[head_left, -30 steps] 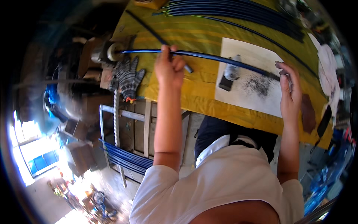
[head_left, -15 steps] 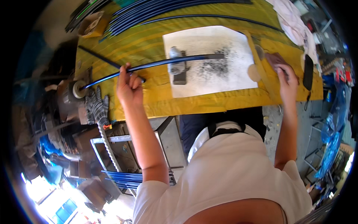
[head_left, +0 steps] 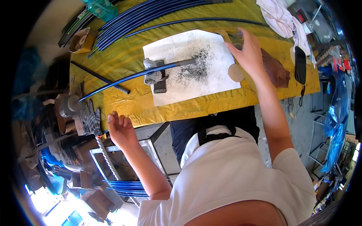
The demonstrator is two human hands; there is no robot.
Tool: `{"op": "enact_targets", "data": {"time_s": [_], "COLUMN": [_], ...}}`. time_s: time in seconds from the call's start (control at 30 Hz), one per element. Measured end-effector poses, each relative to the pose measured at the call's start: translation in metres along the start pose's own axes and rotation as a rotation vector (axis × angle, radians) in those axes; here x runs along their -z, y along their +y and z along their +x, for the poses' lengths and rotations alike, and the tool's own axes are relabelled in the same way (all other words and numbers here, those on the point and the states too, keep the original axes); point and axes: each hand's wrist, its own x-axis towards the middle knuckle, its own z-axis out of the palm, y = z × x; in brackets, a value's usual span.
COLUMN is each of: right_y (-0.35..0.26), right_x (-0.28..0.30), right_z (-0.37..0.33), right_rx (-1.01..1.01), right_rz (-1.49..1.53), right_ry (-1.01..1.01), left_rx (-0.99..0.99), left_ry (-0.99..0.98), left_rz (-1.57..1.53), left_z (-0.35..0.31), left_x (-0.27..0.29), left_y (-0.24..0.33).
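A dark blue rod [head_left: 124, 79] with a grey end lies across a small dark stand [head_left: 160, 87] padded with grey cloth [head_left: 152, 77]. Its far end is over white paper [head_left: 218, 84] speckled with black dust; the other end meets a pale round fitting [head_left: 69, 105]. My left hand [head_left: 122, 132] hovers off the table's front edge, fingers loosely curled and holding nothing visible. Over the paper's right edge, my right hand [head_left: 249, 54] has thumb and fingers apart around a small round greyish thing [head_left: 238, 46], partly hidden; contact is unclear. A brown crumpled sheet [head_left: 277, 71] lies beside that wrist.
Several blue rods [head_left: 151, 17] lie along the table's back, near a green bottle [head_left: 101, 9] and a small box [head_left: 82, 40]. A short dark rod [head_left: 100, 77], tan disc [head_left: 235, 73], black phone-like object [head_left: 300, 66] and pale cloth [head_left: 277, 17] also lie on the yellow-covered table [head_left: 181, 109].
My left hand has let go of the blue rod and drawn back toward me. My right hand has left the brown sheet and moved left and farther away, to the small round thing.
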Motion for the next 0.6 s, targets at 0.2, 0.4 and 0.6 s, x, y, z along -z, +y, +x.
{"op": "enact_targets", "data": {"time_s": [0.2, 0.4, 0.6], "right_y": [-0.005, -0.002, -0.033], "right_x": [-0.009, 0.068, 0.105], "right_z": [0.016, 0.003, -0.02], "right_rx": [-0.152, -0.326, -0.148], "right_rz": [0.185, 1.216, 1.515], "right_ry": [-0.269, -0.348, -0.319], "left_rx": [0.05, 0.051, -0.382], "left_ry": [-0.18, -0.688, -1.02], "left_rz": [0.283, 0.758, 0.929], "left_z": [-0.064, -0.094, -0.109], "left_x": [-0.044, -0.106, -0.174], "left_y": [-0.024, -0.07, -0.106]}}
